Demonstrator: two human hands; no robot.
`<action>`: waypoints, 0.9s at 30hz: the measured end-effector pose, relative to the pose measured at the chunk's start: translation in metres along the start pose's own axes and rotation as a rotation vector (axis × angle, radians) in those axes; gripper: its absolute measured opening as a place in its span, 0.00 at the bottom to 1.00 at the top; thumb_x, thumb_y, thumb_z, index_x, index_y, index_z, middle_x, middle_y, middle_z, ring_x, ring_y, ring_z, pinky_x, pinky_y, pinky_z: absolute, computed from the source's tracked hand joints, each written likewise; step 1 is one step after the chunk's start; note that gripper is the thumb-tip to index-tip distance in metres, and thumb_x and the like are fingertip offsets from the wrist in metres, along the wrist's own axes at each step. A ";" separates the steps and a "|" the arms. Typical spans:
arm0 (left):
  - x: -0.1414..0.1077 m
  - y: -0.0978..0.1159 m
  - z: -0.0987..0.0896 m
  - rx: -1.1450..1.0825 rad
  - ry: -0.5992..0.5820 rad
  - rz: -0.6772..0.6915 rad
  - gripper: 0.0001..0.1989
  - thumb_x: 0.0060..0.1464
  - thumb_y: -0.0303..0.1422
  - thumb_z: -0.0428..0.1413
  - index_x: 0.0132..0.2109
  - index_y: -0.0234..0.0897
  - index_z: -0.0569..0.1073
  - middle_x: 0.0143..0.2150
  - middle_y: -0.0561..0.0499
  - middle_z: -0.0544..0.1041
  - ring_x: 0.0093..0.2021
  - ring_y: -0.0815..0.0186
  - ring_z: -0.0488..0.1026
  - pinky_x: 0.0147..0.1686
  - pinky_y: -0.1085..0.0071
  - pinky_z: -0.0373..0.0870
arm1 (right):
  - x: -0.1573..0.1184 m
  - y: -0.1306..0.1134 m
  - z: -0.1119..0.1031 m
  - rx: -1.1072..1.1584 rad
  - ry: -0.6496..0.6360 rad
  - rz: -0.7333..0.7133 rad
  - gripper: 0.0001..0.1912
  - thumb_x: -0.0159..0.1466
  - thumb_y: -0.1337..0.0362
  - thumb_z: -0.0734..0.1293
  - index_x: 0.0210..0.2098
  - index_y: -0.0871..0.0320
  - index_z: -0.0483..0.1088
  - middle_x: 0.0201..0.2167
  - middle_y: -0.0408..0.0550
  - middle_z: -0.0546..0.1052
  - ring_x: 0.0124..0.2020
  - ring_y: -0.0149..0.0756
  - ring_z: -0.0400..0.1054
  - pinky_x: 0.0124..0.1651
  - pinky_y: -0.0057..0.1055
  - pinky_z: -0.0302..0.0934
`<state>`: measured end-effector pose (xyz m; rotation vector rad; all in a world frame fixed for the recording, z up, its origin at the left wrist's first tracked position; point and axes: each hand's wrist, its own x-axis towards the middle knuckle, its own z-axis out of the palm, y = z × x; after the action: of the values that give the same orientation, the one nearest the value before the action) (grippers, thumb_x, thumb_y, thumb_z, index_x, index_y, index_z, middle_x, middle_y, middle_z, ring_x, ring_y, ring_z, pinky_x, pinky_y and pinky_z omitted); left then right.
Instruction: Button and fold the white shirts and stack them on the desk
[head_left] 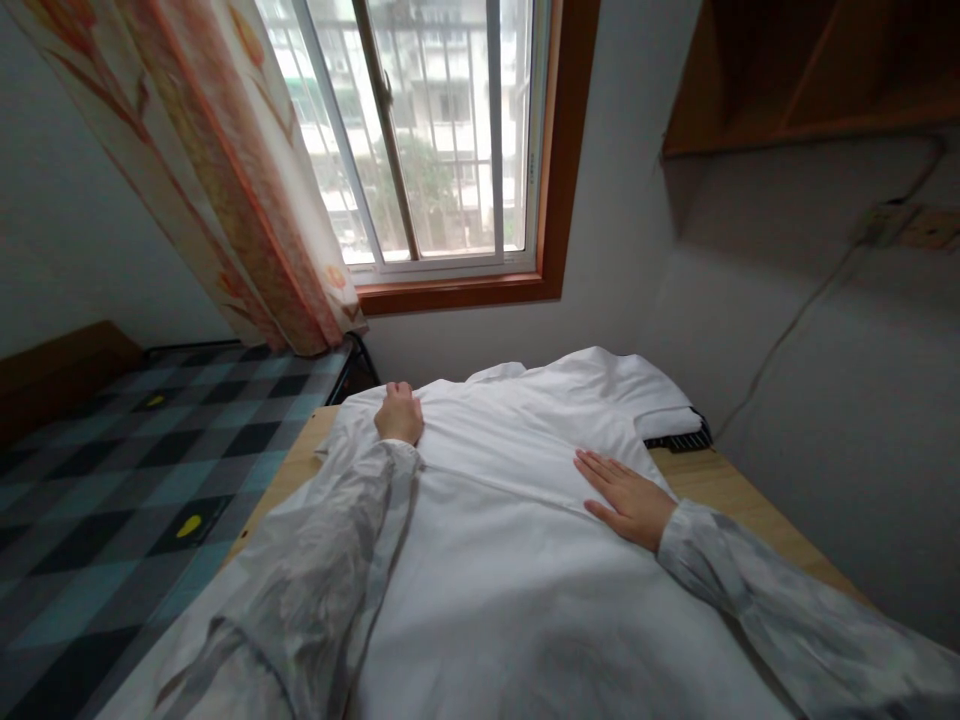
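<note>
A large white cloth garment [510,530] lies spread over a light wooden table [757,510], with a raised, creased part at the far end. My left hand [400,413] is closed on the cloth near its far left side, fingers curled down. My right hand [628,497] rests flat on the fabric at the right, its fingers stretched out and pointing left. A seam runs across the cloth between the two hands. Under the far right corner of the garment a black striped item [682,436] shows partly.
To the left stands a bed with a checked cover [202,450]. A floral curtain [247,180] hangs beside the barred window [450,150]. On the right wall are a wooden shelf [795,130] and a cable [784,330] running down behind the table.
</note>
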<state>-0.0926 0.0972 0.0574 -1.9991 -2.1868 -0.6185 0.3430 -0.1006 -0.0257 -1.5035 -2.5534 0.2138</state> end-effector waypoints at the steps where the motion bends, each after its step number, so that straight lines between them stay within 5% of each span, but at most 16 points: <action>1: -0.003 0.005 -0.003 0.016 0.026 0.085 0.18 0.69 0.36 0.53 0.62 0.34 0.72 0.67 0.29 0.73 0.61 0.44 0.76 0.58 0.55 0.71 | 0.000 -0.003 -0.003 -0.009 -0.008 0.011 0.38 0.79 0.47 0.56 0.82 0.53 0.51 0.82 0.52 0.52 0.82 0.47 0.47 0.81 0.50 0.47; 6: -0.041 0.034 0.000 -0.035 -0.034 0.587 0.35 0.66 0.45 0.59 0.73 0.32 0.65 0.78 0.33 0.64 0.77 0.44 0.60 0.78 0.50 0.50 | 0.036 -0.040 -0.026 -0.015 0.029 0.014 0.38 0.77 0.45 0.59 0.78 0.59 0.61 0.78 0.59 0.62 0.79 0.53 0.55 0.81 0.53 0.46; 9: -0.067 0.042 0.017 -0.072 -0.184 0.709 0.37 0.70 0.49 0.54 0.77 0.31 0.63 0.80 0.35 0.61 0.80 0.47 0.56 0.80 0.49 0.46 | 0.069 -0.065 -0.031 0.030 0.078 -0.064 0.39 0.76 0.45 0.62 0.80 0.57 0.58 0.80 0.56 0.58 0.81 0.51 0.52 0.82 0.52 0.43; 15: -0.077 0.030 0.032 -0.040 -0.299 0.613 0.44 0.71 0.60 0.44 0.79 0.33 0.60 0.81 0.39 0.59 0.82 0.50 0.53 0.81 0.51 0.45 | 0.087 -0.060 -0.004 0.086 0.035 -0.071 0.39 0.78 0.48 0.60 0.82 0.58 0.53 0.82 0.55 0.52 0.82 0.48 0.47 0.82 0.52 0.45; 21: -0.066 0.015 0.025 0.070 -0.286 0.405 0.47 0.70 0.62 0.42 0.80 0.32 0.58 0.83 0.39 0.52 0.83 0.45 0.48 0.81 0.47 0.41 | 0.051 -0.022 0.007 0.065 -0.004 -0.057 0.38 0.79 0.46 0.57 0.83 0.53 0.49 0.83 0.51 0.49 0.83 0.48 0.44 0.82 0.53 0.44; 27: -0.049 -0.008 0.023 0.161 -0.287 0.179 0.51 0.69 0.64 0.41 0.80 0.26 0.56 0.82 0.32 0.53 0.81 0.42 0.53 0.77 0.47 0.51 | 0.010 0.005 0.012 0.036 0.047 -0.046 0.40 0.80 0.46 0.56 0.84 0.55 0.43 0.82 0.56 0.50 0.82 0.50 0.45 0.82 0.55 0.46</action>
<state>-0.0897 0.0601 0.0179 -2.2790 -2.0872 -0.1347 0.3396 -0.0903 -0.0380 -1.4192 -2.5306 0.2145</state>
